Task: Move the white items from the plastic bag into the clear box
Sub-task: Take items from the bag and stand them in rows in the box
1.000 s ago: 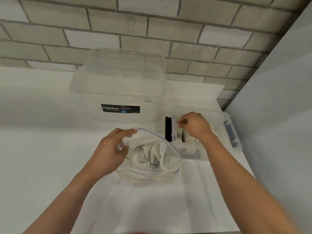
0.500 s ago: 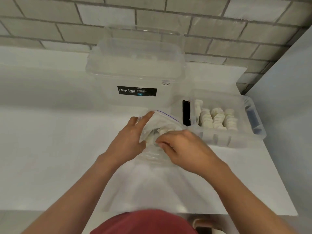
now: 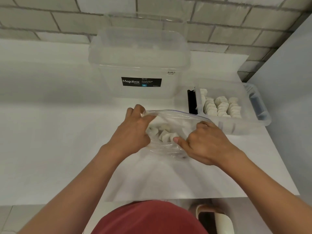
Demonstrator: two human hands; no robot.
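Many white items (image 3: 219, 105) fill the clear box (image 3: 249, 127) right of the plastic bag (image 3: 168, 149), several remain inside; left hand (image 3: 133, 132) grips its rim, right hand (image 3: 207, 142) reaches in, grasp hidden.

Large Megabox tub (image 3: 140, 65) on white table (image 3: 50, 149), brick wall (image 3: 219, 22) behind

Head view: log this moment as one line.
left hand: grips plastic bag rim | right hand: at bag mouth, grasp unclear | white items: in bag | clear box: partly filled
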